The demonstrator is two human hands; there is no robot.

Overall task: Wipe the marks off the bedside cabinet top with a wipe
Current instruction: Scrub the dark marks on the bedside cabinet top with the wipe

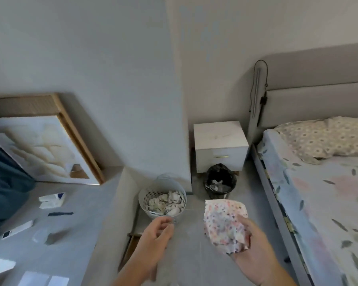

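Wipe [224,221] pinched in my right hand [254,256], left hand [155,234] loosely curled, cabinet [220,145] well ahead, open floor [194,244] before it.

No readable text, label, brand, number or sign anywhere. Only a dotted print on the wipe [223,221], with no lettering. Packets on the floor [52,200] at left too blurred to read.
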